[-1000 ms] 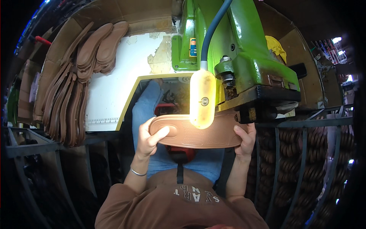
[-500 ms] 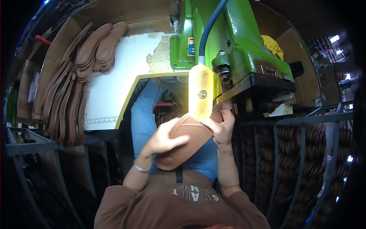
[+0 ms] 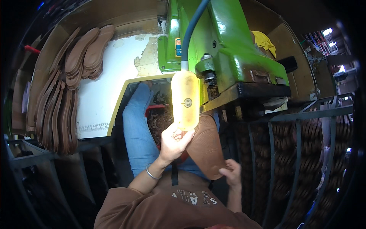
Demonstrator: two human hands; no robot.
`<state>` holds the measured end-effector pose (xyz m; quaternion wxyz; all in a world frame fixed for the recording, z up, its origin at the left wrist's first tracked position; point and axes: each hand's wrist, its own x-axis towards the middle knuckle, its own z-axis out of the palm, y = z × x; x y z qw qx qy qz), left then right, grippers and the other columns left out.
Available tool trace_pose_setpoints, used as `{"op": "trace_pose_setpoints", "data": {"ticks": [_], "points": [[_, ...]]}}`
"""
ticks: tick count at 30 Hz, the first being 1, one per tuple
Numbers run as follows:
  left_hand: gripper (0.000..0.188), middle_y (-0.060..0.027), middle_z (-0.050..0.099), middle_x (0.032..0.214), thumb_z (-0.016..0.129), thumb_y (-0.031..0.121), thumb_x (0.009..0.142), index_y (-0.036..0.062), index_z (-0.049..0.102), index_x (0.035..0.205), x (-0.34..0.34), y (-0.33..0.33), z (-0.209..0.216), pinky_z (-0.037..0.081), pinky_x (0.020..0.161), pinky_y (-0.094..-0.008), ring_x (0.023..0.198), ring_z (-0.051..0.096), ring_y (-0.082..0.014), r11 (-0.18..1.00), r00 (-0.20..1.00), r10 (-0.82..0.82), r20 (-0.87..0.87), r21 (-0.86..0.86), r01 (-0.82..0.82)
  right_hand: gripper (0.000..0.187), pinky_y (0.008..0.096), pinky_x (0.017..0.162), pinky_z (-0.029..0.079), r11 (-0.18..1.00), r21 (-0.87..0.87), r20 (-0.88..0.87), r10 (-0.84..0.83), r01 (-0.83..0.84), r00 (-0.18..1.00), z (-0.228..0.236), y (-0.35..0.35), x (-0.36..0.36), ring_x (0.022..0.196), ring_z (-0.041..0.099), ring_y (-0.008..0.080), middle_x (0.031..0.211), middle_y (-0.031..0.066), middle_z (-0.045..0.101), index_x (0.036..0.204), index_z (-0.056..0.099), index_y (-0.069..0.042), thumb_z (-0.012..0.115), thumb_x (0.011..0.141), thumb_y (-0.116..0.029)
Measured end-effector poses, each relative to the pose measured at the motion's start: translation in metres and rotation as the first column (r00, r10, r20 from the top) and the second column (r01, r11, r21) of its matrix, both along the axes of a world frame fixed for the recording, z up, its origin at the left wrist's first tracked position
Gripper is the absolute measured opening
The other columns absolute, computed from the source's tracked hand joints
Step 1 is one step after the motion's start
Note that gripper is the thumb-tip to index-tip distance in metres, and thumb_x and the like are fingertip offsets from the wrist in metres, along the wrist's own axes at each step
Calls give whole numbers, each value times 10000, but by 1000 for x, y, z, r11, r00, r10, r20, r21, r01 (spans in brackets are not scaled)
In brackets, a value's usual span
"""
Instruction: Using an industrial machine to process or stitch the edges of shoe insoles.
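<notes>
Holds a brown sole (image 3: 206, 149) aslant over the lap, with its far end beside a glowing yellow lamp (image 3: 185, 114) and just in front of a green machine (image 3: 228, 49). Pinches the sole's left edge, near the lamp's lower tip, between the thumb and curled fingers of the left hand (image 3: 173, 144) (partly washed out by the glare). Wears a silver bangle (image 3: 153, 172) on the left wrist. Touches the sole's near end, low on its right side, with the thumb of the right hand (image 3: 231, 173), with the other fingers loosely bent and a little apart; cannot tell from this angle how far closed around the edge.

Sits in blue jeans (image 3: 133, 122) and a brown shirt (image 3: 152, 206) at a white tabletop (image 3: 122, 53), cut away in front along a yellow edge (image 3: 121, 97) and fenced at the back by cardboard (image 3: 129, 17). Shows, beyond the cutaway and between the knees, a red object (image 3: 152, 110) among brown scraps (image 3: 160, 128). Has more brown soles (image 3: 57, 118) to the left, some stacked flat and others leaning on edge in a tight row. Includes a yellow cloth (image 3: 265, 42) to the right of the machine and, farther right, dark metal racks (image 3: 272, 152) filled with rows of brown pieces (image 3: 289, 152)
</notes>
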<state>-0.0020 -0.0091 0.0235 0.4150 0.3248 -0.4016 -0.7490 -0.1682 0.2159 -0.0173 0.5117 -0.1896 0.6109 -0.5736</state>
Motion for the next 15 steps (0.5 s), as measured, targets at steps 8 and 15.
{"op": "trace_pose_setpoints", "data": {"ticks": [8, 15], "points": [[337, -100, 617, 1062, 629, -4, 829, -45, 517, 1145, -5, -9, -19, 505, 776, -238, 893, 611, -118, 974, 972, -184, 143, -106, 200, 226, 248, 803, 467, 884, -286, -146, -421, 369, 895, 55, -74, -76, 878, 579, 128, 962, 72, 602, 1049, 543, 26, 587, 832, -23], [252, -80, 658, 905, 704, 69, 774, -46, 624, 983, 39, -57, 9, 482, 773, -255, 838, 614, -122, 873, 925, -143, 353, -396, 286, 271, 236, 793, 447, 896, -428, -211, -227, 119, 951, 58, -151, -79, 882, 567, 111, 979, 56, 602, 1081, 541, 3, 618, 832, -68]]}}
